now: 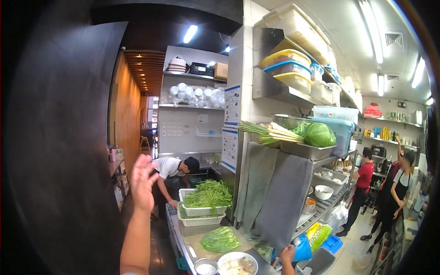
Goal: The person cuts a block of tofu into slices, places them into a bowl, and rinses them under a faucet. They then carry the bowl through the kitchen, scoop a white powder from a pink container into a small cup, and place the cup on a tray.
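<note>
My left hand [144, 182] is raised at the left of the counter, fingers apart, holding nothing. Low at the right, my right hand [288, 253] has its fingers curled beside a blue container [302, 248]; what it grips, if anything, is too small to tell. Between the hands, a bunch of leafy greens [220, 239] lies on a cutting board [198, 243]. In front of it stand a white bowl [238, 264] with pale food pieces and a metal bowl [206, 266] with white contents. White baskets [202, 221] of green leaves are stacked behind.
A person in a white shirt [168, 167] bends behind the baskets. At right, a metal rack [327, 159] holds cabbage [320, 134], lemongrass and bowls, with grey cloths [286, 197] hanging from it. More people, one in a red shirt [365, 174], stand farther right.
</note>
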`<state>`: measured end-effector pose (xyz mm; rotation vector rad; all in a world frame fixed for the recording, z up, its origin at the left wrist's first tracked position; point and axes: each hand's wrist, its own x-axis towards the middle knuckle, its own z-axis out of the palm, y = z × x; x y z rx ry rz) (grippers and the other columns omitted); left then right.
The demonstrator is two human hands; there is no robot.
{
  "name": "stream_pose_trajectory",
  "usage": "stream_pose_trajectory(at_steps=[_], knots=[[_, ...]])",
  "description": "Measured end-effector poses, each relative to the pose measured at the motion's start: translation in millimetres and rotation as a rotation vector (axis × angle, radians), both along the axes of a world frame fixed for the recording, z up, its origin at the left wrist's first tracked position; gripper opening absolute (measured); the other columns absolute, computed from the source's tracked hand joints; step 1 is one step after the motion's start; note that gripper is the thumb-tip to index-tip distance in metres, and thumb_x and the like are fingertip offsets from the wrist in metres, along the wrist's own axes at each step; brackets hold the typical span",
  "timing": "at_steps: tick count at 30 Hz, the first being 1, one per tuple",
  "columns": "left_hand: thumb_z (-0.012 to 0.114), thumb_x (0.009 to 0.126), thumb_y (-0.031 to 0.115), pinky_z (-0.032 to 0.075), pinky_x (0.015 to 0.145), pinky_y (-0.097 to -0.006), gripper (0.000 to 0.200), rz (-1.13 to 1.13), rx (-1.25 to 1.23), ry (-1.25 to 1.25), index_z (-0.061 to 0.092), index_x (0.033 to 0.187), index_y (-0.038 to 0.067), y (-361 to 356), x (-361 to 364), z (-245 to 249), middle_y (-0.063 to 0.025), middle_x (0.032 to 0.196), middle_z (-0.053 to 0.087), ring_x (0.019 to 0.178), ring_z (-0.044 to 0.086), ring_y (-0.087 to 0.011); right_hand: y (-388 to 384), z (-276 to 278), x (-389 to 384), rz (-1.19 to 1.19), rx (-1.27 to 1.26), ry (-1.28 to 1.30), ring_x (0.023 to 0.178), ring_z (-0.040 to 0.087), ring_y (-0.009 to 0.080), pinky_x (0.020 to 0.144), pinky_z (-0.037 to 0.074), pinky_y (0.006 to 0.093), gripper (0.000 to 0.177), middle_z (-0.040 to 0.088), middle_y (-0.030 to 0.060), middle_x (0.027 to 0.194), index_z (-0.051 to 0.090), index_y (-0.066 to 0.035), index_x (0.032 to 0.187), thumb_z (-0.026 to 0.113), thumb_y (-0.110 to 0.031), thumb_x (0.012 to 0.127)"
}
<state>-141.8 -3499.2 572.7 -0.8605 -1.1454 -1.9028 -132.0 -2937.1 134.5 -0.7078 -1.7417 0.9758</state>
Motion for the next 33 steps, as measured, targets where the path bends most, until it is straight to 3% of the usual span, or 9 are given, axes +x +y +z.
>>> stream_pose_trajectory(at_steps=[4, 7, 11, 12, 15, 20, 21, 27, 33], knots=[[0.046, 0.089, 0.052, 0.034, 0.097, -0.0540, 0.079, -0.053, 0.292, -0.097, 0.016, 0.148, 0.009, -58, -28, 63, -0.0144, 0.151, 0.022, 0.132, 0.035, -0.0327, -24, 30, 26, -0.012, -0.014, -0.085, 0.076, 0.058, 0.0400, 0.070, 0.045, 0.0446, 0.024, 0.060, 0.0255, 0.079, 0.055, 0.006, 0.082, 0.047, -0.016, 0.084], [0.058, 0.080, 0.053, 0.008, 0.105, -0.0692, 0.100, -0.319, 0.533, -0.211, -0.001, 0.149, 0.011, -82, -37, 114, -0.0135, 0.156, 0.000, 0.142, 0.013, -0.0394, -18, 8, 24, 0.032, 0.004, -0.066, 0.085, 0.057, 0.0435, 0.073, 0.041, 0.0507, 0.035, 0.060, 0.0283, 0.085, 0.056, 0.007, 0.081, 0.042, -0.024, 0.087], [0.053, 0.083, 0.047, 0.006, 0.104, -0.0729, 0.099, -0.536, 0.548, -0.340, -0.018, 0.147, 0.023, -69, -62, 123, -0.0041, 0.157, -0.012, 0.143, 0.003, -0.0388, -42, 6, 40, -0.148, -0.308, -0.255, 0.102, 0.058, 0.0327, 0.090, 0.044, 0.0400, 0.064, 0.059, 0.0218, 0.112, 0.045, 0.000, 0.128, 0.060, -0.044, 0.084], [0.050, 0.085, 0.049, 0.008, 0.103, -0.0738, 0.096, -0.569, 0.513, -0.374, -0.018, 0.147, 0.024, -66, -83, 118, -0.0034, 0.157, -0.014, 0.143, 0.004, -0.0391, -78, 65, 78, 0.014, -0.594, -0.141, 0.121, 0.046, 0.0355, 0.103, 0.035, 0.0412, 0.069, 0.051, 0.0238, 0.127, 0.045, 0.003, 0.128, 0.064, -0.045, 0.082], [0.046, 0.086, 0.052, 0.009, 0.102, -0.0748, 0.092, -0.666, 0.481, -0.529, -0.017, 0.147, 0.023, -25, -109, 105, -0.0046, 0.157, -0.011, 0.142, 0.008, -0.0412, -51, -25, 68, -0.093, -0.562, -0.136, 0.085, 0.062, 0.0268, 0.066, 0.053, 0.0397, 0.061, 0.059, 0.0166, 0.098, 0.042, -0.001, 0.124, 0.065, -0.040, 0.083], [0.040, 0.087, 0.055, 0.009, 0.102, -0.0756, 0.087, -0.883, 0.468, -0.678, -0.012, 0.149, 0.022, 9, -149, 90, -0.0101, 0.157, -0.004, 0.141, 0.010, -0.0421, -46, -38, 137, -0.006, -0.688, -0.029, 0.057, 0.059, 0.0184, 0.042, 0.047, 0.0335, 0.036, 0.058, 0.0105, 0.080, 0.045, -0.008, 0.105, 0.061, -0.035, 0.087], [0.039, 0.088, 0.055, 0.009, 0.102, -0.0761, 0.086, -0.935, 0.449, -0.679, -0.012, 0.149, 0.023, 11, -151, 87, -0.0101, 0.157, -0.003, 0.142, 0.010, -0.0411, -57, -20, 161, -0.034, -0.671, -0.124, 0.065, 0.060, 0.0210, 0.054, 0.048, 0.0370, 0.032, 0.059, 0.0099, 0.071, 0.049, -0.005, 0.096, 0.060, -0.032, 0.085], [0.029, 0.092, 0.057, 0.010, 0.100, -0.0778, 0.076, -0.831, 0.455, -0.692, -0.004, 0.150, 0.020, 37, -139, 94, -0.0092, 0.157, 0.000, 0.140, 0.014, -0.0421, -83, -1, 254, -0.048, -0.811, -0.070, 0.069, 0.060, 0.0164, 0.048, 0.049, 0.0284, 0.044, 0.057, 0.0089, 0.096, 0.046, -0.003, 0.115, 0.060, -0.036, 0.088], [0.029, 0.093, 0.053, 0.010, 0.100, -0.0792, 0.073, -0.784, 0.417, -0.674, 0.002, 0.150, 0.016, 38, -122, 96, -0.0115, 0.156, 0.003, 0.140, 0.016, -0.0429, -95, -27, 321, -0.090, -0.919, -0.086, 0.079, 0.060, 0.0204, 0.065, 0.050, 0.0383, 0.053, 0.053, 0.0087, 0.103, 0.044, -0.003, 0.125, 0.057, -0.038, 0.088]])
